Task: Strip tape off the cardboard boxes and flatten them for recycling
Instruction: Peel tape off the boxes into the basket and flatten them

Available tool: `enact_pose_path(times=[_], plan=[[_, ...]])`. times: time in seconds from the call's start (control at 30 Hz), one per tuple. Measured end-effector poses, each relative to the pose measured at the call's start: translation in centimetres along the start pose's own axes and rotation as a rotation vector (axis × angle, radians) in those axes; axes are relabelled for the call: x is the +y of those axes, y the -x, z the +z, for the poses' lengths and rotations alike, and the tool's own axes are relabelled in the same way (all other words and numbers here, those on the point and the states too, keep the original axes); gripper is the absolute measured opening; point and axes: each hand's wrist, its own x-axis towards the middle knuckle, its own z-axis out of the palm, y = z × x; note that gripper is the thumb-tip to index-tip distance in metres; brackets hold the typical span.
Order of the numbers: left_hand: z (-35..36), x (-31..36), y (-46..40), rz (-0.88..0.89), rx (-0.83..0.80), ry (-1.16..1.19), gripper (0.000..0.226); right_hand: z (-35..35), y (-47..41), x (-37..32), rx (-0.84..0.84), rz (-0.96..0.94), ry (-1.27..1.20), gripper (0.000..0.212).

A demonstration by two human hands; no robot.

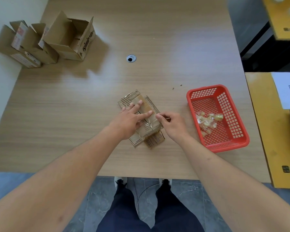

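A small cardboard box point(146, 104), pressed nearly flat, lies at the middle of the wooden table point(74, 106). My left hand point(129, 119) presses down on it with straight, spread fingers. My right hand point(172, 124) sits at the box's right edge, thumb and forefinger pinching a strip of clear tape point(159, 116). More shiny, crinkled tape point(149, 126) clings to the box's near half. Three upright open cardboard boxes point(70, 39) stand at the far left corner.
A red plastic basket point(228, 143) to the right of the box holds crumpled pieces of clear tape point(208, 121). A cable hole point(131, 58) sits in the table's far middle. Yellow cartons point(264, 131) lie beyond the table's right edge.
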Motion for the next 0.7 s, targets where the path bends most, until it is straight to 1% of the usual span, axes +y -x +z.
enact_pose_path(times=[0.03,0.1,0.13,0.2,0.27,0.37,0.47,0.57,0.7], plan=[[0.1,0.0,0.0,-0.007,-0.007,-0.006,0.056,-0.2,0.4,0.3,0.021,-0.005,-0.001,0.017],[0.4,0.3,-0.1,-0.029,0.006,-0.033,0.055,-0.3,1.2,0.7,0.047,0.003,-0.033,0.011],[0.5,0.5,-0.2,-0.043,0.016,-0.036,0.055,-0.3,1.5,0.7,0.059,0.013,-0.051,0.013],[0.6,0.9,-0.3,-0.06,0.027,-0.027,0.054,-0.2,1.5,1.0,0.053,0.059,-0.09,0.027],[0.6,1.0,-0.1,-0.064,0.018,0.007,0.055,-0.1,0.8,1.4,0.013,0.112,-0.1,0.036],[0.3,0.9,0.2,-0.055,-0.019,0.039,0.058,-0.1,0.2,1.5,-0.037,0.16,-0.127,0.033],[0.0,1.8,0.0,-0.04,-0.061,-0.045,0.058,-0.1,0.1,1.4,-0.013,0.168,-0.215,0.034],[0.1,2.5,-0.3,-0.058,-0.087,-0.124,0.055,0.1,0.0,1.9,0.02,0.148,-0.191,0.038],[0.4,2.7,0.1,-0.074,-0.079,-0.141,0.054,-0.2,0.2,1.8,0.041,0.085,-0.049,0.035]])
